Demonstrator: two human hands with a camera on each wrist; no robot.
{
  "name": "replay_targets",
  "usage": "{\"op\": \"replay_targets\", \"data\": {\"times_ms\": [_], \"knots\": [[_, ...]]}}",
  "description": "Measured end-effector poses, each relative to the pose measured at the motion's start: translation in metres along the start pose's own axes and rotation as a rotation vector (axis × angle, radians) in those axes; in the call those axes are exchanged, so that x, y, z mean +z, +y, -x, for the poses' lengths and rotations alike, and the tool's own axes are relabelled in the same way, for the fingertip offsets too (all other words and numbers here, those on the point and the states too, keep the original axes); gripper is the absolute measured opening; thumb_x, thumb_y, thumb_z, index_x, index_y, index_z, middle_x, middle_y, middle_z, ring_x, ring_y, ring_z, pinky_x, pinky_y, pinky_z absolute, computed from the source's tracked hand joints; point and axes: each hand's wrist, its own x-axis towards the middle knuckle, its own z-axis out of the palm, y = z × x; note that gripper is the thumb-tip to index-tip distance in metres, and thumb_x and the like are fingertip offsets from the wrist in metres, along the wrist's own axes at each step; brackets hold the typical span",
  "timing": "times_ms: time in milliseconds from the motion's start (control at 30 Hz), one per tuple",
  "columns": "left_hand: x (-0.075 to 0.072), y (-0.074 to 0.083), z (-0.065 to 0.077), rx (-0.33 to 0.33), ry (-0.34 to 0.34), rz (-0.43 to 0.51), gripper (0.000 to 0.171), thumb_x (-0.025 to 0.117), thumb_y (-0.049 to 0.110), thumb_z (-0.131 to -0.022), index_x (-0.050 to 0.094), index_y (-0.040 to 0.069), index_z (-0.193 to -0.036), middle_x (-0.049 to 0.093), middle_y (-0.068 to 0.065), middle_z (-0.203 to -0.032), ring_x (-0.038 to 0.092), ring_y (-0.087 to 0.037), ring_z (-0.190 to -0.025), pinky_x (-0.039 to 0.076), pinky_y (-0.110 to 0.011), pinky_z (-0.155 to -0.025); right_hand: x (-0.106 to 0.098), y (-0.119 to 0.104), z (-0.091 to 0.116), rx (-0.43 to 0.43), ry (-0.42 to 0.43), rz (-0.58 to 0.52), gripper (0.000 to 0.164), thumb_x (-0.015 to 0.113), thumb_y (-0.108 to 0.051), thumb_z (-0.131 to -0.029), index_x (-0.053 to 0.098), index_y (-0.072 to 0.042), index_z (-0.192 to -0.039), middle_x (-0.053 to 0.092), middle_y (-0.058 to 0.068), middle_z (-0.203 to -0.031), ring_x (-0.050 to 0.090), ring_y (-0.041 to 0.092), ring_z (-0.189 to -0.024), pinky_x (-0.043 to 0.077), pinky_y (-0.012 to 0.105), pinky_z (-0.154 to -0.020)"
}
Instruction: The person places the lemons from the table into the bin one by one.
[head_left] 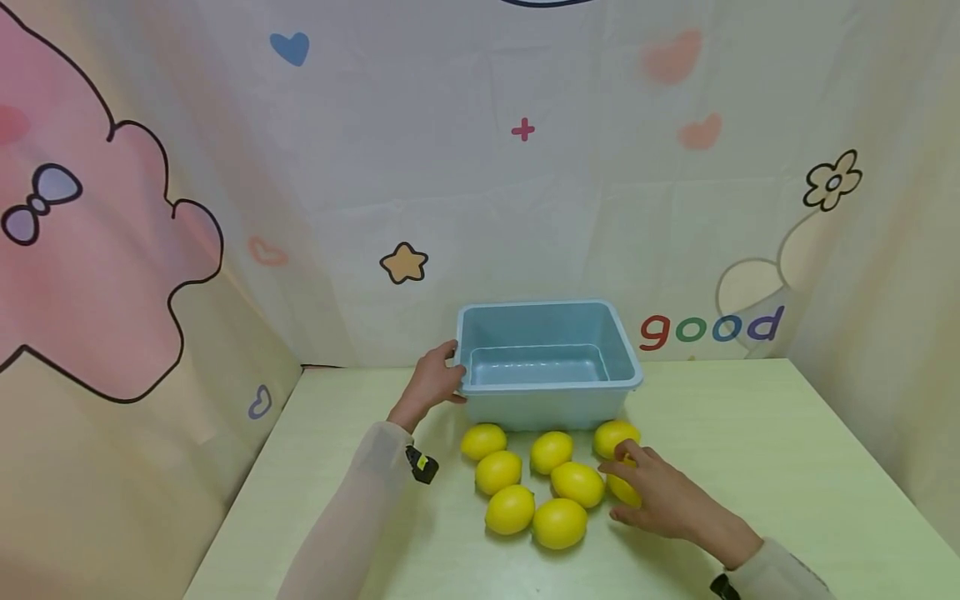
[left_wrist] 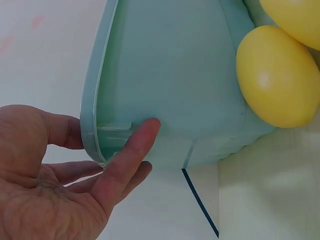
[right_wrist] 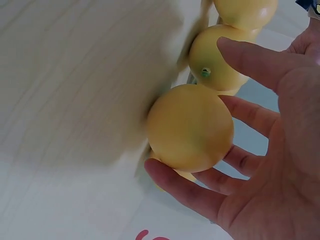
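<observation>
**Eight oval yellow lemons [head_left: 551, 452] before a light blue rectangular plastic basin [head_left: 551, 408]**

From where I stand, I see a person with two bare hands over a pale green, smooth worktop [head_left: 750, 467]. The basin stands at the far part of this worktop, with its wide mouth turned upward. The left hand [head_left: 433, 377] is at the left end of the basin, and its grip is closed on the rim: one finger lies along the outer wall, while another goes behind the edge.

The right hand [head_left: 663, 496] is at the right side of the lemons. Its grip is loose, with the fingers spread and slightly bent around one lemon; whether they touch it, I cannot tell with certainty.

All the lemons lie in front of the basin in three uneven lines: three at the left, three in the middle, two at the right.

The person wears pale long sleeves [head_left: 337, 517], and a small black device with a yellow mark [head_left: 422, 465] sits at the left wrist. Behind the worktop hangs a whitish cloth curtain [head_left: 480, 183], printed with hearts, an orange star [head_left: 404, 263] and the coloured word "good" [head_left: 712, 327].
</observation>
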Motion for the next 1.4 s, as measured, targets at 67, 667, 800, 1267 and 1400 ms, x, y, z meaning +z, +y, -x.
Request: {"op": "replay_targets", "data": {"times_ms": [67,667,800,1267,1400], "knots": [[0.000,0.000,-0.001,0.002,0.010,-0.007,0.055,0.050,0.013,-0.096,0.039,0.010,-0.150,0.045,-0.016,-0.149,0.064,-0.039,-0.110,0.062,-0.038,-0.064,0.001,0.001,0.000,0.007,-0.008,-0.011,0.048,0.081,-0.034,-0.078,0.066,-0.017,-0.121,0.049,0.002,-0.119,0.052,0.020,-0.098,0.054,0.037,-0.076],[-0.001,-0.004,-0.009,-0.006,0.045,-0.045,0.057,0.054,0.019,-0.096,0.038,0.010,-0.149,0.051,-0.021,-0.142,0.064,-0.040,-0.110,0.062,-0.035,-0.064,0.018,0.008,0.000,0.035,-0.081,0.020,0.031,0.076,-0.015,-0.080,0.065,-0.018,-0.109,0.056,0.001,-0.112,0.051,0.015,-0.088,0.053,0.037,-0.075],[0.000,-0.006,-0.011,-0.009,0.041,-0.035,0.058,0.055,0.021,-0.096,0.036,0.010,-0.151,0.048,-0.023,-0.143,0.063,-0.041,-0.111,0.062,-0.036,-0.064,0.018,0.008,-0.001,0.036,-0.071,0.035,0.029,0.077,-0.015,-0.080,0.065,-0.018,-0.106,0.056,-0.001,-0.108,0.051,0.014,-0.085,0.053,0.036,-0.075],[-0.002,-0.002,-0.011,-0.009,0.040,0.014,0.061,0.055,0.020,-0.095,0.035,0.008,-0.151,0.049,-0.024,-0.141,0.063,-0.044,-0.111,0.062,-0.039,-0.062,-0.020,-0.005,-0.001,-0.018,0.049,0.084,0.036,0.081,-0.021,-0.078,0.063,-0.017,-0.109,0.057,-0.004,-0.102,0.055,0.013,-0.084,0.053,0.033,-0.069],[-0.002,-0.002,-0.012,-0.021,0.051,-0.022,0.060,0.056,0.020,-0.095,0.036,0.010,-0.150,0.053,-0.021,-0.138,0.064,-0.037,-0.109,0.062,-0.036,-0.066,-0.029,-0.007,-0.002,-0.033,0.074,0.105,0.036,0.081,-0.022,-0.078,0.063,-0.018,-0.109,0.057,-0.004,-0.104,0.055,0.014,-0.085,0.054,0.033,-0.069]]}}
